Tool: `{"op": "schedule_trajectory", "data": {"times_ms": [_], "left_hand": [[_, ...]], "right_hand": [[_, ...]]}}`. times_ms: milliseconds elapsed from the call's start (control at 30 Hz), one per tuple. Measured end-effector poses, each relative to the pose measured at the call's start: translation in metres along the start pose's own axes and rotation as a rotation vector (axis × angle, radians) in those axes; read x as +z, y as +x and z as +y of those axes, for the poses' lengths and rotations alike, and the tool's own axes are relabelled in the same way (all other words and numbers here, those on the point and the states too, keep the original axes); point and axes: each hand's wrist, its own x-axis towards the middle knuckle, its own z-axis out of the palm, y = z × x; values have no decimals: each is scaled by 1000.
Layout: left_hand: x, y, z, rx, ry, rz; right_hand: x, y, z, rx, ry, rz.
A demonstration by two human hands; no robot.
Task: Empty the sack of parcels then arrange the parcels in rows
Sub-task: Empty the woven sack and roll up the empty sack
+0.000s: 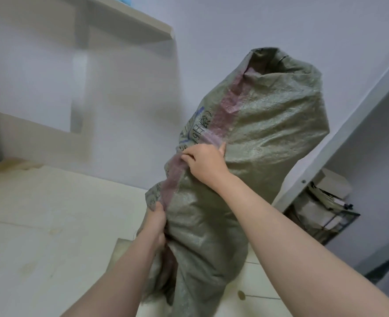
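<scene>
Woven green fabric is pinched by the right hand point(206, 164) at the reddish stripe point(230, 104), and the left hand point(155, 221) grips a fold lower down. Both hold the bulging sack point(269, 124) tilted over the pale floor point(40, 236), between a wall shelf point(125, 21) and a grey rack point(326, 133).

Count on inspection: one green woven sack point(269, 124). Two hands: left hand point(155, 223), right hand point(203, 162). Two wall shelves: upper shelf point(129, 17), lower shelf point(29, 124). One black wire basket point(333, 223).
</scene>
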Motion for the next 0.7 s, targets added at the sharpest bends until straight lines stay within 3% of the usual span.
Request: {"op": "schedule_trajectory", "data": {"times_ms": [100,233,333,433,567,700], "left_hand": [[20,-8,30,145,349,228],[64,-50,74,627,441,249],[93,-76,81,873,602,180],[120,-93,82,1051,744,187],[152,-105,82,1123,900,139],[175,-106,84,1093,1034,138]], "right_hand": [[8,-6,13,-132,198,99],[7,-18,38,-180,305,418],[-1,-32,63,-60,320,728],[-5,-47,91,154,328,909],[-1,-62,122,536,501,881],[3,-70,153,761,718,648]]}}
